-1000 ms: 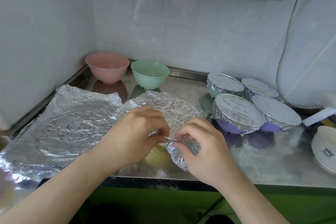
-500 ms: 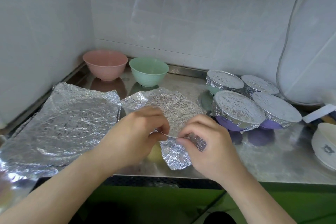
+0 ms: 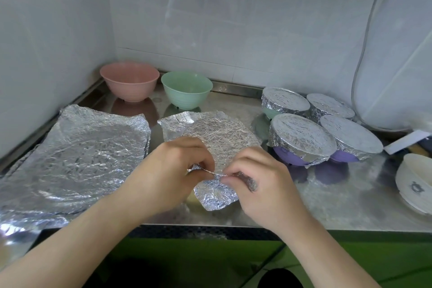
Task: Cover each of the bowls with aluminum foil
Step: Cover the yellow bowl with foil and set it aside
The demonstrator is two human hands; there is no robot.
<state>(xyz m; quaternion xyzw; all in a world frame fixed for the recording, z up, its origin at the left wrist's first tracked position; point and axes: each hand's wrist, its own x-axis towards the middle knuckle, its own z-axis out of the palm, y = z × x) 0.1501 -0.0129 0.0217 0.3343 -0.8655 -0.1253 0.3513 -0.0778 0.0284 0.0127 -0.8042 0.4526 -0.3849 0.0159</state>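
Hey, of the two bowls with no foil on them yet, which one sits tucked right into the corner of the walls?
The pink bowl. It sits at the back left where the two walls meet; the uncovered green bowl stands to its right, farther from the side wall.

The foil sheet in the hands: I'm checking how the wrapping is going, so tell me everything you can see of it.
The foil sheet is crinkled, silvery and roughly round, lying across something near the counter's front edge; a yellowish bit shows beneath, too hidden to identify. Its far corner is folded over. The left hand and right hand pinch its near edge into a raised ridge, and a flap hangs below. It lies apart from the flat foil pile on its left.
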